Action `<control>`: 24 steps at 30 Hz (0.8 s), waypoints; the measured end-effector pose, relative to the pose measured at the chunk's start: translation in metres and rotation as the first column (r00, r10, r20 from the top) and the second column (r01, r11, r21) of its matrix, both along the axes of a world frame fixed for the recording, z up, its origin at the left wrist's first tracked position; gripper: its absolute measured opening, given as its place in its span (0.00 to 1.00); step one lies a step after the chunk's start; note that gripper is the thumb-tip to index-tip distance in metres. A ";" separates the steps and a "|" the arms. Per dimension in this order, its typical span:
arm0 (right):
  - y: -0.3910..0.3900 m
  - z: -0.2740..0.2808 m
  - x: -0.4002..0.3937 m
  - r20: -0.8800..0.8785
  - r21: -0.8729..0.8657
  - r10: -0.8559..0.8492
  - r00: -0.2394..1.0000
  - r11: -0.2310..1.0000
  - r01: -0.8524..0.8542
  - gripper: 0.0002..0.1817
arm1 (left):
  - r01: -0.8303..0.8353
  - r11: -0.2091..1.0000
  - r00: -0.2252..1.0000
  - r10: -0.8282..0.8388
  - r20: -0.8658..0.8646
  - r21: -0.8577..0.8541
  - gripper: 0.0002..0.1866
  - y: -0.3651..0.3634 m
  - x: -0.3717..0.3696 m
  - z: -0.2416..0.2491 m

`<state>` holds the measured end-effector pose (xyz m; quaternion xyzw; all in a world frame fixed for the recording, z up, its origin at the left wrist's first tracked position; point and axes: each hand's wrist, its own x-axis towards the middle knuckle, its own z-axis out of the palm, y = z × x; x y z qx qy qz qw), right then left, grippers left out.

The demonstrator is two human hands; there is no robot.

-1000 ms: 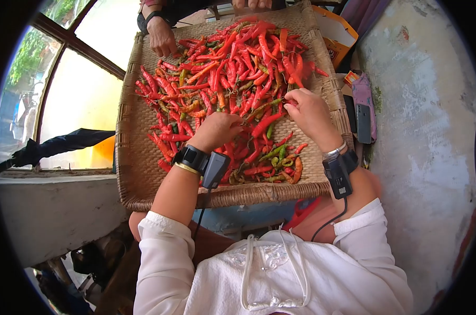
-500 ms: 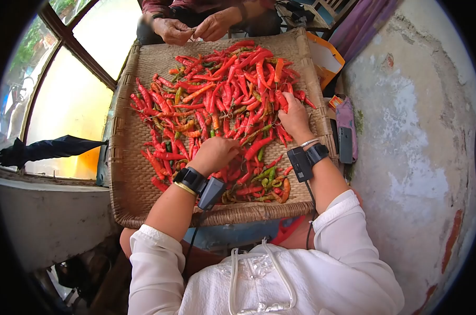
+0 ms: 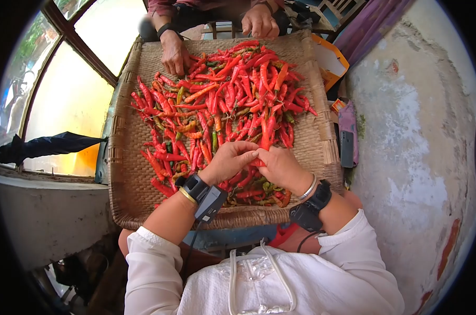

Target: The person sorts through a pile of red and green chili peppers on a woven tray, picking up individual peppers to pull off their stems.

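Observation:
My right hand (image 3: 281, 167) is closed round a red chili pepper (image 3: 268, 131), which points away from me over the near part of the heap. Thumb and fingers of my left hand (image 3: 228, 160) pinch together against the pepper's near end, touching my right fingertips. What exactly the left fingertips grip is partly hidden. Beneath and beyond both hands spreads a heap of chili peppers (image 3: 196, 94), mostly red, some orange or green. They lie in a woven basket tray (image 3: 125, 178).
Across the tray, a co-worker's hand (image 3: 175, 55) reaches down at the heap's far left edge, while the other hand (image 3: 260, 22) hangs over the far rim. A phone (image 3: 346, 149) lies right of the tray by the wall (image 3: 406, 152). A dark folded umbrella (image 3: 59, 145) is at the left.
My right hand has come from the heap's right side toward me with a red chili pepper, meeting my left hand. The co-worker's hands have parted, one reaching down to the peppers.

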<state>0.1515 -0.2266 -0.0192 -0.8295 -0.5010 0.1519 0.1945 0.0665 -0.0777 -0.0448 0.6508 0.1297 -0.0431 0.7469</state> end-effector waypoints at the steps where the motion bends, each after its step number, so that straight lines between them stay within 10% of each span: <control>1: 0.000 0.000 0.000 0.010 -0.049 0.048 0.999 0.998 -0.047 0.17 | -0.002 1.000 1.000 0.002 -0.009 0.003 0.12 0.001 0.000 0.001; 8: 0.003 0.008 0.018 -0.215 0.069 0.064 0.974 0.996 -0.050 0.13 | -0.008 0.998 0.985 -0.002 -0.173 -0.058 0.04 0.045 0.002 0.014; 14: 0.001 0.001 0.012 -0.246 0.107 0.078 0.966 0.993 -0.053 0.07 | -0.562 0.716 0.793 0.609 -0.024 -0.415 0.16 0.075 0.002 0.013; 16: 0.004 -0.002 0.006 -0.237 0.150 0.088 0.967 0.987 -0.053 0.07 | -0.514 0.674 0.823 0.562 -0.083 -0.531 0.21 0.072 0.000 0.011; 20: 0.009 -0.003 0.000 -0.379 0.183 0.195 0.904 0.974 -0.134 0.07 | -0.030 0.961 0.976 -0.031 -0.215 -0.274 0.17 0.037 -0.002 0.002; 24: 0.011 -0.011 0.000 -0.544 0.195 0.294 0.786 0.955 -0.223 0.08 | 0.064 0.895 0.978 -0.145 -0.150 -0.441 0.12 0.021 -0.001 -0.018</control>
